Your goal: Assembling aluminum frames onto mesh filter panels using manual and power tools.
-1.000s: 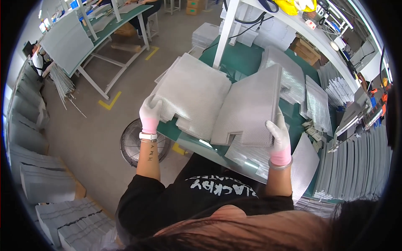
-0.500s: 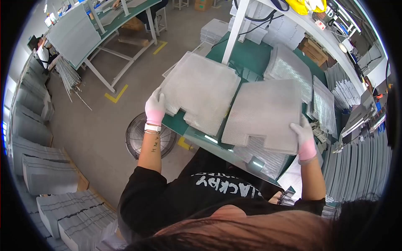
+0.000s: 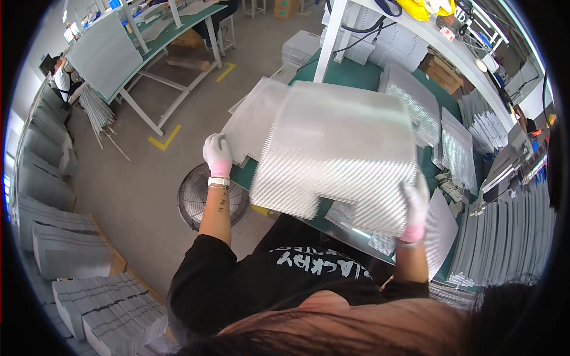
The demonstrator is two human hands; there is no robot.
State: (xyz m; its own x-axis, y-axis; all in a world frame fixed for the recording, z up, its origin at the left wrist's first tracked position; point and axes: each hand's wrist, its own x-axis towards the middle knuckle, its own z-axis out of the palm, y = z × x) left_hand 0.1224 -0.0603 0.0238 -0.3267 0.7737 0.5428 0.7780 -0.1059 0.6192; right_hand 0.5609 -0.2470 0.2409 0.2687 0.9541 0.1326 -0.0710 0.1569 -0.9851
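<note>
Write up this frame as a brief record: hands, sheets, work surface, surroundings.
Left hand: gloved, at the left edge of a mesh sheet; grip unclear
Right hand: gloved, blurred, holding the right edge of a larger-looking notched sheet
Overlap: notched sheet partly covers the left one in view; contact unclear
Work surface: green table
Behind on table: clear, shiny sheets
Floor: round fan, left of table; yellow marking

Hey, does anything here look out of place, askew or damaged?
Nothing looks spilled or damaged. Untidy, though: the bundle of thin grey strips at upper left, where a couple jut beyond the rest. The mesh-patterned sheeting at the right hand has a notch, but its straight edges suggest a deliberate cut.
</note>
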